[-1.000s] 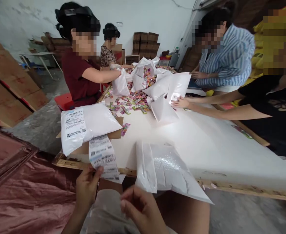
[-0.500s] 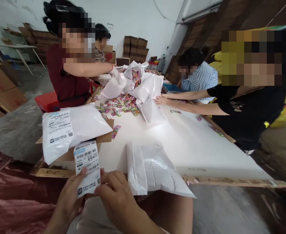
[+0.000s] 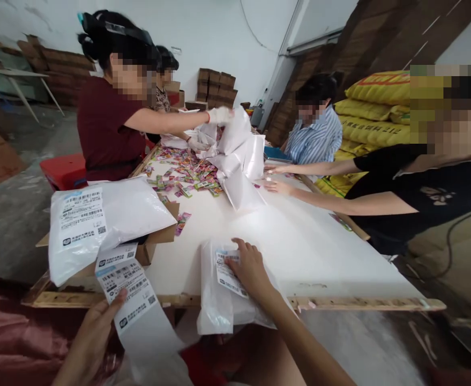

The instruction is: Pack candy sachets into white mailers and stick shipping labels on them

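My left hand (image 3: 102,316) pinches a strip of printed shipping labels (image 3: 133,289); its blank lower end hangs below the table edge. A white mailer bag (image 3: 215,305) lies at the table's near edge, slightly overhanging it. On its upper part lies a single shipping label (image 3: 229,273). My right hand (image 3: 253,271) rests over that label's right side, thumb and fingers apart, partly covering it. To the left, a filled white mailer bag (image 3: 134,206) bearing its own label lies on an open cardboard box (image 3: 150,246).
Small colourful packets (image 3: 195,177) are heaped further along the white table (image 3: 299,246). Across it, a person in a dark red shirt (image 3: 110,123) handles white bags. A person in black (image 3: 396,198) reaches in from the right. A red stool (image 3: 64,169) stands at left.
My right hand has left the label strip and moved right onto the mailer bag, where a label now lies. The strip hangs longer from my left hand. The co-worker in red has lifted a white bag.
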